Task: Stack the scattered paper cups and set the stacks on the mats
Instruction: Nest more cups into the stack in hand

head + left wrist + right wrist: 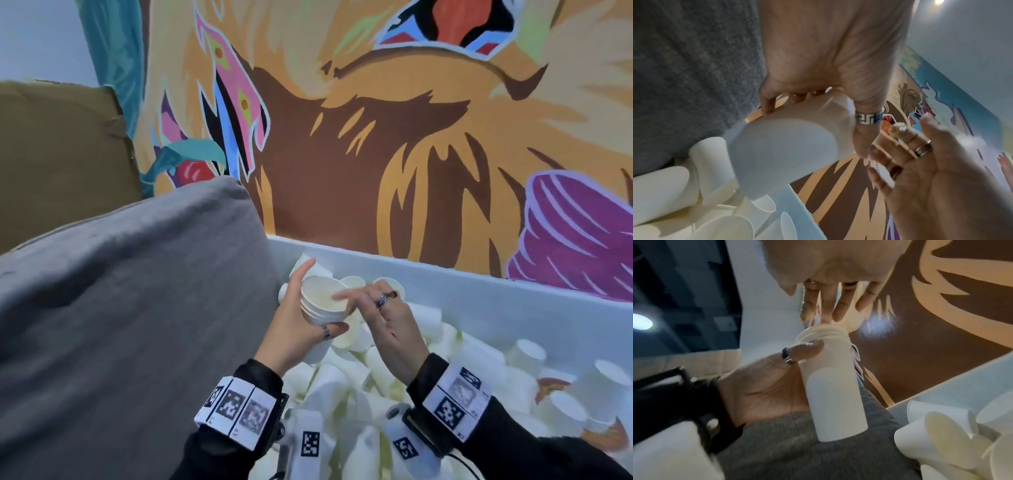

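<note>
My left hand (301,322) grips a stack of white paper cups (322,303), mouth upward, above the pile; the same stack (835,386) shows its layered rims in the right wrist view, and its base (781,152) fills the left wrist view. My right hand (380,308) hovers just right of the stack with fingers straight and spread, its fingertips (836,311) over the top rim, holding nothing. Loose white cups (359,373) lie heaped in a white bin (479,291) under both hands. No mat is visible.
A grey cushion (130,308) presses against the bin's left side. A painted mural wall (376,137) rises directly behind the bin. A brown cardboard box (58,154) stands at the far left. Upright cups (613,380) stand at the bin's right end.
</note>
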Motion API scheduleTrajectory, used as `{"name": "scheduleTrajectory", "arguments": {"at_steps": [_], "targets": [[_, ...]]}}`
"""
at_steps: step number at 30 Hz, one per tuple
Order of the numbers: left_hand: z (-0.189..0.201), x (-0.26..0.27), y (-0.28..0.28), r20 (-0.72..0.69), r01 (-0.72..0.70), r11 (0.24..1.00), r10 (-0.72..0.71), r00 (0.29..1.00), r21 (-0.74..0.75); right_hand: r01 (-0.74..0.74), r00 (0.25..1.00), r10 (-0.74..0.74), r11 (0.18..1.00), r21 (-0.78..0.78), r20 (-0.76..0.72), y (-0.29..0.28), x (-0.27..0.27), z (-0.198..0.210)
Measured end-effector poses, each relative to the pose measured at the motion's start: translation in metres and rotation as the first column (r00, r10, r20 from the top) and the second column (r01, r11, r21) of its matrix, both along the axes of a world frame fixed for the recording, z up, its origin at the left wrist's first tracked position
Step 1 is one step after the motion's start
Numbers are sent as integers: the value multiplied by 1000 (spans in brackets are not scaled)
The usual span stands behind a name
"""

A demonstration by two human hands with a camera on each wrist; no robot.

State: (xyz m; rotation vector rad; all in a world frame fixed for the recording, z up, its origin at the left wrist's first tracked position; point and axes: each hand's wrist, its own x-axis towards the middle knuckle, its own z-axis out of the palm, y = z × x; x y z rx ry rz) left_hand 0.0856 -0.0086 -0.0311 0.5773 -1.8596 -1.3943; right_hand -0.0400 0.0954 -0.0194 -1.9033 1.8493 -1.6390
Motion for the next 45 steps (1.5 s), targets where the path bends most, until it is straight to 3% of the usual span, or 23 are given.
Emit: {"name": "scheduleTrajectory", "arguments": {"at_steps": [2, 4, 6, 9, 10, 12, 16, 23, 29, 31, 38, 45], "targets": [[0, 2, -6, 1, -23, 1000, 23, 1000, -18, 30, 986, -21, 998, -54, 163, -12, -6, 0], [-1, 5, -12, 4, -50, 999, 50, 999, -19, 86, 964, -90, 996, 29, 249, -27, -20, -9], [-3, 7, -17, 12, -74, 997, 74, 997, -22, 129, 981, -165, 945, 300, 98, -41, -41, -29], [-5, 10, -22, 25, -107, 994, 107, 994, -21, 216, 974, -98, 658, 721, -202, -57, -61, -70], [-6, 10, -24, 30, -112, 994, 112, 993, -16, 236, 969, -75, 566, 790, -236, -60, -63, -80], [-8, 11, -26, 39, -120, 993, 120, 992, -12, 263, 961, -46, 455, 851, -272, -66, -61, -92], [-11, 12, -29, 43, -122, 992, 123, 992, -11, 308, 950, -74, 391, 867, -304, -76, -60, -101], [-12, 14, -31, 29, -131, 991, 131, 991, -8, 281, 955, -236, 524, 804, -180, -73, -73, -84], [-15, 11, -27, 38, -120, 993, 120, 992, -19, 259, 937, -336, 852, 455, 95, -46, -58, -26], [-14, 10, -26, 40, -112, 993, 114, 993, -30, 255, 927, -321, 918, 304, 193, -38, -50, -6], [-10, 8, -21, 48, -90, 996, 90, 995, -17, 143, 938, -156, 988, 65, 310, -22, -16, 36], [-8, 10, -18, 20, -50, 999, 50, 999, 9, 32, 969, -58, 993, 114, 238, -28, 7, 35]]}}
